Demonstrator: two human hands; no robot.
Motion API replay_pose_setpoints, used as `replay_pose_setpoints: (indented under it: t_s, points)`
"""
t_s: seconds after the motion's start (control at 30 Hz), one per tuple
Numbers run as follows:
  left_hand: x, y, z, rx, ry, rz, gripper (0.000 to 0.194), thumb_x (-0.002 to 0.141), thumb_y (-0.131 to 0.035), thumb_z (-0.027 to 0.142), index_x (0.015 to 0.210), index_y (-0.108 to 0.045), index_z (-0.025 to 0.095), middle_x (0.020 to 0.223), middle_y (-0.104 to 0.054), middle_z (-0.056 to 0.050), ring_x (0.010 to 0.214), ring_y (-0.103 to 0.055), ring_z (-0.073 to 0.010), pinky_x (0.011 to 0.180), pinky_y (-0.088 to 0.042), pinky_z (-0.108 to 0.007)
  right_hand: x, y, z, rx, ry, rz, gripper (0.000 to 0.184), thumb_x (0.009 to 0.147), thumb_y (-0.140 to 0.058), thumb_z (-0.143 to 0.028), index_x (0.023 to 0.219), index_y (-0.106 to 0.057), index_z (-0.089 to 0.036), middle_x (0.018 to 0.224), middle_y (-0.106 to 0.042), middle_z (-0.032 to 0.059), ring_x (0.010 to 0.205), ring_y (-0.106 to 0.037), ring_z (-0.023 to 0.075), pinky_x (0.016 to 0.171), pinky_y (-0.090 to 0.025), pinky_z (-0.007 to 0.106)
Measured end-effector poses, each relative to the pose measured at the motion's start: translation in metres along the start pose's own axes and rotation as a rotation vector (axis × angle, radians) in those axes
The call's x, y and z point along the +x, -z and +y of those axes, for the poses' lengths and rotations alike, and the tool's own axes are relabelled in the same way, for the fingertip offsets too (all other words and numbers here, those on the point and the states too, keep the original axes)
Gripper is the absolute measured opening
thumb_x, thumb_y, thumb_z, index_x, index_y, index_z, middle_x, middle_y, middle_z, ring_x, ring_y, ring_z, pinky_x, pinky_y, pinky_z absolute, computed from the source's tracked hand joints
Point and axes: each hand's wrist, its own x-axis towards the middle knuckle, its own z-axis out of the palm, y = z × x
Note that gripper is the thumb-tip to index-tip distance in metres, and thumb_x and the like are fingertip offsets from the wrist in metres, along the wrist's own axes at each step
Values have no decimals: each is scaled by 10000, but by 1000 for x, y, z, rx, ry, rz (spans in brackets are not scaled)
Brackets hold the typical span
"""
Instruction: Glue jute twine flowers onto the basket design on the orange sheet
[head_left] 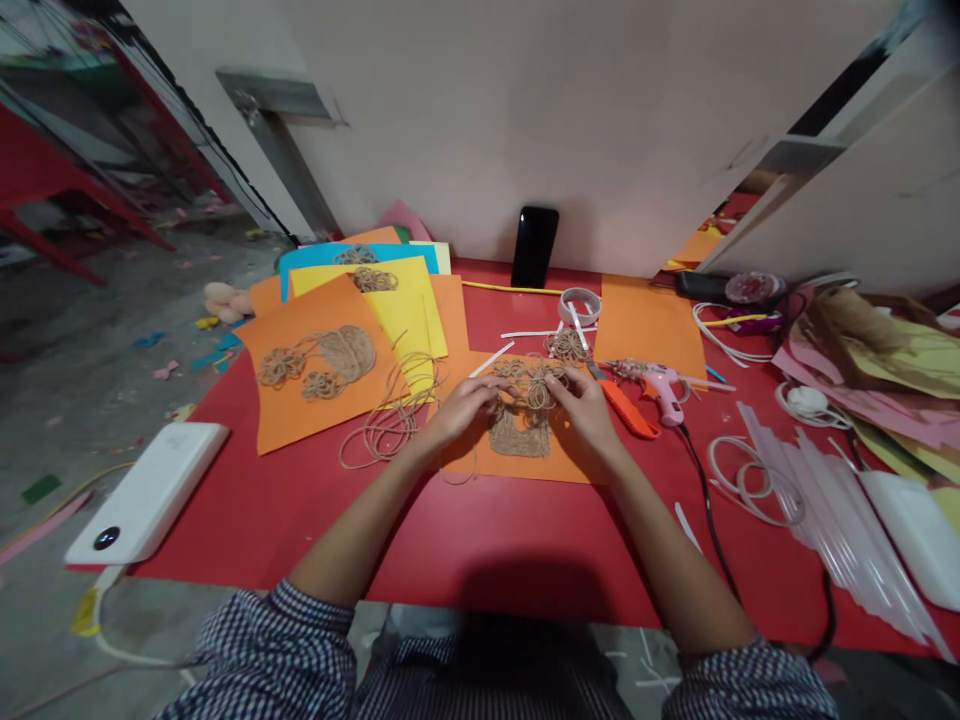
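My left hand point(461, 408) and my right hand point(586, 405) rest on an orange paper sheet point(517, 460) in the middle of the red table point(480, 540). Between them lies a jute twine piece point(525, 410) made of flower loops above a woven patch. The fingers of both hands are curled and pinch the twine flowers at the top of that piece. A loose coil of twine point(386, 425) lies just left of my left hand.
Left: an orange sheet with a finished twine figure point(319, 365), yellow and blue sheets, a white power bank point(146, 495). Right: an orange cutter point(628, 410), pink glue gun point(660, 385) with black cord, glue sticks point(825, 510), tape roll point(579, 305). A black phone point(535, 247) leans on the wall.
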Motion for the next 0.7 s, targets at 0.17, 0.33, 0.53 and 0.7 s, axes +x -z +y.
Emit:
replay_pose_setpoints:
  t_s: [0.17, 0.33, 0.53, 0.7]
  points:
    - [3, 12, 5, 190, -100, 170, 320, 866, -483, 398, 747, -707, 203, 630, -569, -22, 610, -521, -161, 613, -394, -295, 0, 4, 1, -46, -14, 11, 259, 831, -654, -474, 802, -619, -219, 707, -574, -24, 647, -503, 147, 623, -415, 278]
    - [5, 54, 5, 567, -100, 549, 179, 836, -524, 307, 916, -677, 257, 549, -492, 26, 547, -509, -171, 586, -385, -297, 1, 11, 2, 100, -65, -66, 209, 805, -661, -397, 965, -665, -262, 988, -683, 18, 812, -607, 168, 688, -490, 291]
    - [-5, 96, 11, 1132, -121, 764, 223, 885, -450, 228, 970, -656, 207, 960, -640, -135, 1024, -582, -338, 916, -431, -514, 0, 10, 9, 121, -44, -154, 71, 778, -622, -285, 826, -661, -251, 1146, -616, 24, 863, -596, 157, 720, -503, 292]
    - [-12, 80, 16, 1290, -214, 815, 264, 913, -448, 216, 1101, -633, 209, 1393, -480, -137, 1327, -329, -405, 1061, -315, -618, 8, 8, 17, -129, 115, -226, 207, 795, -513, -189, 760, -712, -234, 1065, -631, 46, 1072, -578, 208, 922, -471, 373]
